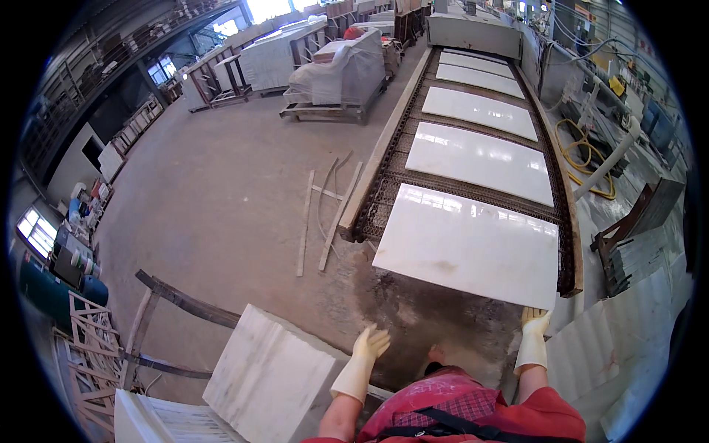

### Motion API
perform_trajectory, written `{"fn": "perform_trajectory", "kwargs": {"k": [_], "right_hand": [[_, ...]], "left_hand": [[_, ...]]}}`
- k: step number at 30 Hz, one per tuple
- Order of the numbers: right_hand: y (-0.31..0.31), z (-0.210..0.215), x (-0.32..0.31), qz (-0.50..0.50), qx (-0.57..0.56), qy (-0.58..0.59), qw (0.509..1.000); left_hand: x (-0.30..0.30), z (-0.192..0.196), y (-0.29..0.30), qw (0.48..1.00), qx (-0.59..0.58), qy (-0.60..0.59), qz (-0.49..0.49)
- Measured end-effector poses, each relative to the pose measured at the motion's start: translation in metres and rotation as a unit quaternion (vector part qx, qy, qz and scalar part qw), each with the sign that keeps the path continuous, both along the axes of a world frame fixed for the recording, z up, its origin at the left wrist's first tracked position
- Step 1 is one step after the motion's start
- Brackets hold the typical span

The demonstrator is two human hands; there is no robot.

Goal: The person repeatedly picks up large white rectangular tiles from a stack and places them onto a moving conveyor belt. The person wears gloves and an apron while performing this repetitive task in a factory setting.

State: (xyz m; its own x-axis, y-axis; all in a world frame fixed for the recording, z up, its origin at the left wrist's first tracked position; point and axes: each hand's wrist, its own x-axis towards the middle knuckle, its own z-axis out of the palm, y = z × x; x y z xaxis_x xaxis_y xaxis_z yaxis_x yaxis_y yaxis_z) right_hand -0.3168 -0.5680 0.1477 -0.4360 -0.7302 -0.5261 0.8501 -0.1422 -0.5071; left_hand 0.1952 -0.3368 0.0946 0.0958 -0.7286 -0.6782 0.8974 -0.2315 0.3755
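Right hand: my right hand [533, 323] is in a pale rubber glove, up at the near right corner of the nearest slab [473, 247]. Fingers look fairly straight and seem to touch the edge there, not wrapped around anything as far as I can see.

Left hand: my left hand [371, 342], same kind of glove, is spread wide and holds nothing. It hovers over the wet dark patch of floor [436, 317], short of the slab's near edge.

Slab: big white glossy stone slab lying flat on the end of the mesh conveyor [384, 184], sticking out past it toward me. It sits straight ahead and a bit to the right.

Long axis: the slab runs mostly left to right across my view, near edge tilting down toward the right.

Which hand is nearer: definitely the right, it's basically on the corner. The left is apart from the slab, with its closest corner up and to the right of it.

Behind it: more white slabs [480, 159] line up one after another down the conveyor, away from me.

Left side: a stack of white marble slabs [269, 376] lies tilted on a rack just beside my left forearm, not touching the glove.

Other stuff: loose wooden slats [325, 207] on the concrete left of the conveyor, a yellow hose [583, 159] coiled to its right.
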Motion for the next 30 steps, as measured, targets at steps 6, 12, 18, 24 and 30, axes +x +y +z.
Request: {"fn": "perform_trajectory", "kwargs": {"k": [6, 12, 18, 24, 30], "right_hand": [[0.013, 0.021, 0.043, 0.09, 0.002, 0.012, 0.996], [0.031, 0.033, 0.096, 0.227, 0.002, 0.05, 0.973], [0.054, 0.025, 0.135, 0.336, 0.017, 0.102, 0.936], [0.075, 0.008, 0.15, 0.399, 0.023, 0.123, 0.908], [0.102, -0.026, 0.151, 0.441, 0.071, 0.14, 0.883]], "left_hand": [[0.0, -0.076, 0.199, 0.949, 0.284, -0.094, 0.104], [-0.008, -0.108, 0.309, 0.924, 0.355, -0.056, 0.132], [-0.019, -0.122, 0.321, 0.936, 0.316, -0.087, 0.128], [-0.023, -0.11, 0.298, 0.955, 0.25, -0.136, 0.085], [-0.019, -0.103, 0.325, 0.942, 0.277, -0.184, 0.041]]}}
